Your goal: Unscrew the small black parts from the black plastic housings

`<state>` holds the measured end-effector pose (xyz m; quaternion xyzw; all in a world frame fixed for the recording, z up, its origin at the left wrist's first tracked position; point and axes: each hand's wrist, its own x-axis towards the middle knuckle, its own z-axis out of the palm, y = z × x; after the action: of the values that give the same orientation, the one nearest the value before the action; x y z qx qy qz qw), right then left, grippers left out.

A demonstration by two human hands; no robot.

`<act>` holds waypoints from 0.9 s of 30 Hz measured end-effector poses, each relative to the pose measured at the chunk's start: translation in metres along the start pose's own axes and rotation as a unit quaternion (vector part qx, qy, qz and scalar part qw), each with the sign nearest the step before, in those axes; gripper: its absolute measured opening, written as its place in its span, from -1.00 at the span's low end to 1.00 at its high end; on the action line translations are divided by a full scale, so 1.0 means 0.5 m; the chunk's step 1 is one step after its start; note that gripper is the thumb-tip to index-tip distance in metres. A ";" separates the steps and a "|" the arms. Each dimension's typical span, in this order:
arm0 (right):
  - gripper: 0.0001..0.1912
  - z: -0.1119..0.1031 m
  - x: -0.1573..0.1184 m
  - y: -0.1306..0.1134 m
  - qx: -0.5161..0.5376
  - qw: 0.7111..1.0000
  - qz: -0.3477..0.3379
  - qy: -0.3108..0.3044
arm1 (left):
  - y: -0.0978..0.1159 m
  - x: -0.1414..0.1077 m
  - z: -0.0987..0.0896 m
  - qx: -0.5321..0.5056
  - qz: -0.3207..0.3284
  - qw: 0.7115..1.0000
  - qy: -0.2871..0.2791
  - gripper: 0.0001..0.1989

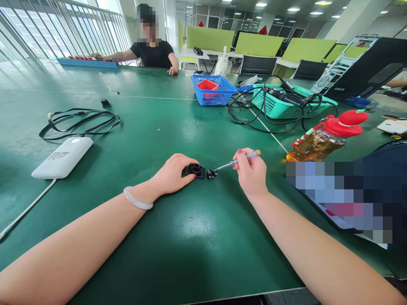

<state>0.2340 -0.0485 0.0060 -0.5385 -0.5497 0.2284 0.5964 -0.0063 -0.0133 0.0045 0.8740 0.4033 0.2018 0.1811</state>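
Note:
My left hand [176, 173] is closed around a small flat black part [196, 170] with a round raised middle, resting on the green table [190, 254]. In my right hand [251, 171] is a screwdriver [230, 164] with a clear handle, pinched between thumb and fingers. Its tip points left and down at a little pile of small dark screws [212, 174] just right of the black part. Whether the tip touches one of them is too small to tell.
At left lie a white power bank [63, 157] and a looped black cable [79, 123]. Farther back stand a blue basket [216, 91] and a teal basket [276, 106] with tangled cables. A red-capped bottle [321, 140] lies right. Across the table sits a person [152, 55].

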 end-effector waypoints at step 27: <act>-0.81 0.025 -0.063 -0.083 -0.234 0.827 -0.390 -0.330 | 0.003 0.003 -0.002 -0.003 -0.005 1.000 0.006 -0.63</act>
<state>0.2003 -0.0839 0.0277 -0.2953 -0.9149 0.0057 0.2753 -0.0050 -0.0127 0.0066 0.8701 0.4085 0.2069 0.1822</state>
